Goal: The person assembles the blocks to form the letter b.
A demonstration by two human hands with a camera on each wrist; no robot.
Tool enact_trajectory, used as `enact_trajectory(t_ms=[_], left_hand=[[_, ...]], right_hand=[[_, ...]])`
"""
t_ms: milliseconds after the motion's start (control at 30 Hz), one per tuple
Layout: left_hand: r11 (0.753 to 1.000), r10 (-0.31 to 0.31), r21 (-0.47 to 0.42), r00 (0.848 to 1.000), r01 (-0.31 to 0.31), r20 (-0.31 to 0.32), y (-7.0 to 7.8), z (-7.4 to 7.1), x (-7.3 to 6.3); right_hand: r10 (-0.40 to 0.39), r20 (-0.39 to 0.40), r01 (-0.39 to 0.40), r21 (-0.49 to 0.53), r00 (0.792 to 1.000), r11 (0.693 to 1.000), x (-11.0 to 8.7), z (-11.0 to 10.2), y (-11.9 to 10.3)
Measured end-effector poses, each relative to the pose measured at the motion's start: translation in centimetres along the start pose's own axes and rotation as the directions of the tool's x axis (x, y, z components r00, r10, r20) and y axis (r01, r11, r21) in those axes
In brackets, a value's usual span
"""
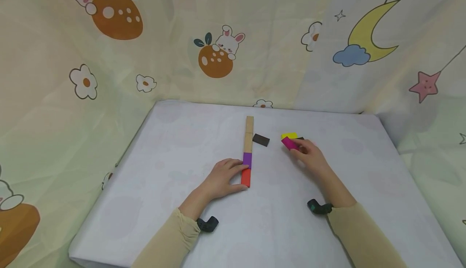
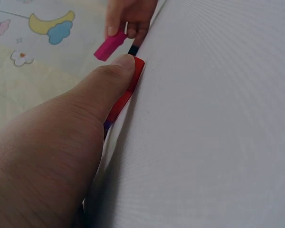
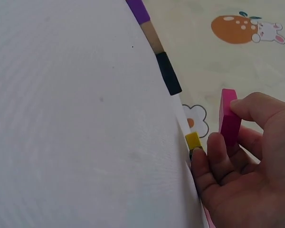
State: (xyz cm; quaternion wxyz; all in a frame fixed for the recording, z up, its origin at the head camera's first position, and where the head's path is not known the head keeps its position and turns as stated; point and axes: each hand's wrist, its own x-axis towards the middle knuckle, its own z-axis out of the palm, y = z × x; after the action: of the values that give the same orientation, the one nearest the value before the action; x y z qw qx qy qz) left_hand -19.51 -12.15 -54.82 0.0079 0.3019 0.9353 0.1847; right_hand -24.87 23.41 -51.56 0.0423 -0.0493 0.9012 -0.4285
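So, a straight line of small blocks has been laid on the white-covered counter [image 1: 164, 146], and the purple block [image 1: 247, 160] makes the easiest reference point. Its near side is butted up against by the red block [image 1: 246, 178], and directly beyond it two tan blocks [image 1: 249, 134] are lined up end to end. The red block is being gripped by the left hand [image 1: 223, 179]: its near end is covered by the thumb, and the seam with the purple block is touched by the forefinger.

Over to the right of the purple block and a bit beyond it, a magenta block [image 1: 290, 143] is pinched between thumb and fingers of the right hand [image 1: 314, 157], held tilted and off the surface. Just past that, still right of the purple block, a yellow block [image 1: 289, 135] can be seen with a dark block [image 1: 300, 138] next to it, mostly hidden by the fingers; whether that one's being touched can't really be told. Another one, the loose black block [image 1: 261, 140], is set at an angle beyond the purple block and slightly right, close beside the nearer tan one.
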Motion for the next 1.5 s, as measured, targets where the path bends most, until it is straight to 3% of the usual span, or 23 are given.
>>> enact_trajectory(t_ms=[433, 700, 1133, 1500], left_hand=[[1.0, -0.011, 0.002, 1.0, 0.011, 0.013, 0.1, -0.1, 0.0], [1.0, -0.012, -0.01, 1.0, 0.012, 0.008, 0.2, -0.2, -0.1], [1.0, -0.023, -0.013, 0.999, 0.023, 0.027, 0.3, -0.2, 0.0], [1.0, -0.012, -0.003, 1.0, 0.012, 0.024, 0.1, -0.2, 0.1]], right_hand=[[-0.031, -0.028, 0.029, -0.066, 0.999, 0.997, 1.2, 0.1, 0.3], [-0.09, 0.013, 0.091, -0.15, 0.996, 0.984, 1.2, 1.4, -0.6], [-0.024, 0.031, 0.031, -0.258, 0.999, 0.966, 1.7, 2.8, -1.8], [-0.029, 0.062, 0.047, -0.313, 0.998, 0.949, 2.1, 3.0, -2.5]])
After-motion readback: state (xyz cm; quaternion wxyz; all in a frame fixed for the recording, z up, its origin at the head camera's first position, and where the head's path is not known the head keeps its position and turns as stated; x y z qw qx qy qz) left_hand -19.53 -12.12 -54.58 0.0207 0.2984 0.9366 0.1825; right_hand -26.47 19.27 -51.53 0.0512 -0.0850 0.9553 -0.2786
